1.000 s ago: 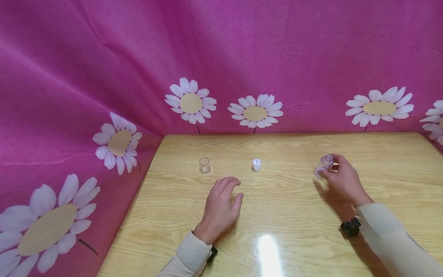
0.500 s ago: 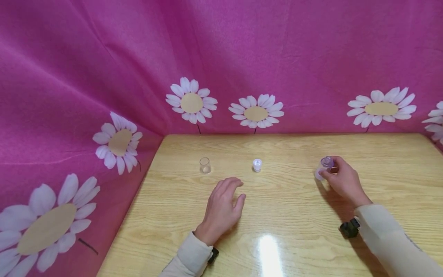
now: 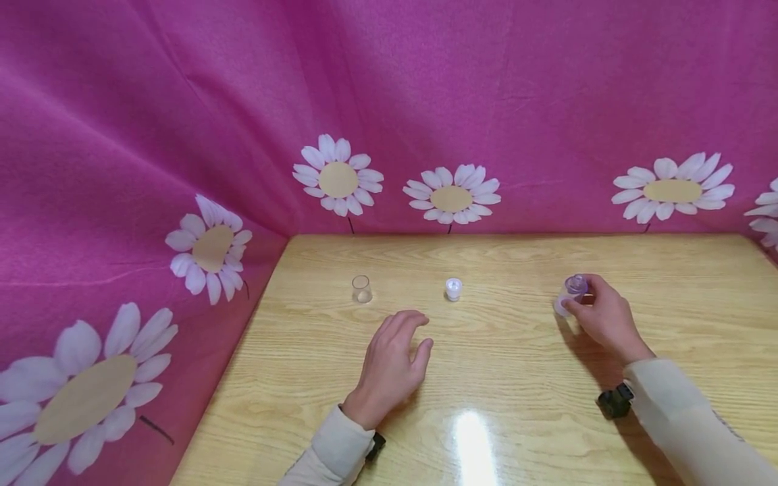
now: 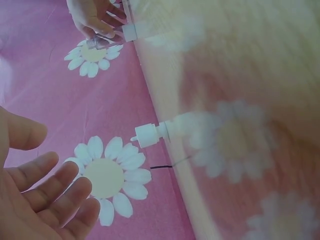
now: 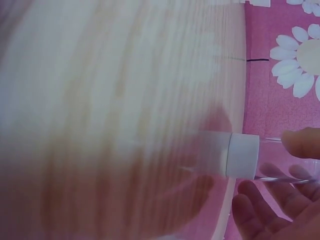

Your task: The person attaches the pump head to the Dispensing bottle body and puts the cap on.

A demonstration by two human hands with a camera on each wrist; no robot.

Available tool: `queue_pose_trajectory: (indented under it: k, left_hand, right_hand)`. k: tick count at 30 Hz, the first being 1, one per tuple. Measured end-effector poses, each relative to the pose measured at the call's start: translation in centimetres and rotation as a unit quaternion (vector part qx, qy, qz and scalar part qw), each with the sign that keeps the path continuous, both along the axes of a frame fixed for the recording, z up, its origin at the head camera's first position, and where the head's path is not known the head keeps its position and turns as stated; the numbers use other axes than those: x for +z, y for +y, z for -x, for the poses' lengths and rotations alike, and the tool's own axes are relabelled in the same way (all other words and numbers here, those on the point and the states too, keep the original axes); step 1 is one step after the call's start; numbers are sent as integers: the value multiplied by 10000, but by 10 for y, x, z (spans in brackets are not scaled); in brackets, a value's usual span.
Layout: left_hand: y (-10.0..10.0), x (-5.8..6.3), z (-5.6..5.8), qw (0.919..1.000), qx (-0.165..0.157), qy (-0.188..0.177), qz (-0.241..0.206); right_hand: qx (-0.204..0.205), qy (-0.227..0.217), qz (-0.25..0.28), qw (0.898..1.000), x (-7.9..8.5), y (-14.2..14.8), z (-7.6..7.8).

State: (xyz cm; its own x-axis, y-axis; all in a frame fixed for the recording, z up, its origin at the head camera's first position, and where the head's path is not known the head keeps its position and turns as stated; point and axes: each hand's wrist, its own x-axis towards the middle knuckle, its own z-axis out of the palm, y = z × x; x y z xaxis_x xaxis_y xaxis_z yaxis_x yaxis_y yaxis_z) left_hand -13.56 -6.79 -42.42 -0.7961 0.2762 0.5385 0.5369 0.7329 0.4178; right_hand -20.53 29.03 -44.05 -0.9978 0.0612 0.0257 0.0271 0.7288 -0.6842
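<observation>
At the right of the table, my right hand (image 3: 604, 317) grips a small clear bottle (image 3: 568, 295) between thumb and fingers. The bottle is upright, with a narrow neck on top and a white band (image 5: 243, 156) round its base, right at the tabletop. My left hand (image 3: 389, 368) hovers over the table's middle left, fingers loosely bent and holding nothing. Beyond it, a small white nozzle piece (image 3: 453, 289) stands on the table; its thin tip points up in the left wrist view. To the left of that stands a small clear cylindrical cup (image 3: 361, 290).
The glossy wood-grain table (image 3: 498, 378) mirrors a bright light near its front. A pink cloth (image 3: 535, 88) with white daisies hangs along the back and left edges. Each wrist wears a black device (image 3: 615, 401) below a light sleeve.
My right hand and the bottle have come slightly lower, toward the front. The left hand, the nozzle piece and the cup hold their places; the head view shifts slightly.
</observation>
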Motion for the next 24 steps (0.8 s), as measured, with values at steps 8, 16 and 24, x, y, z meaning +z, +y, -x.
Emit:
queue_pose_trajectory:
  k: [8, 16, 24]
  left_hand:
    - [-1, 2, 0, 9999, -39, -117, -121]
    - [1, 3, 0, 9993, -73, -342, -124]
    - [2, 2, 0, 9992, -101, -360, -101]
  right_hand:
    - [45, 253, -77, 9996, 2, -1, 0]
    - [187, 528, -68, 9984, 8, -8, -1]
    - [370, 953, -172, 9946, 14, -17, -4]
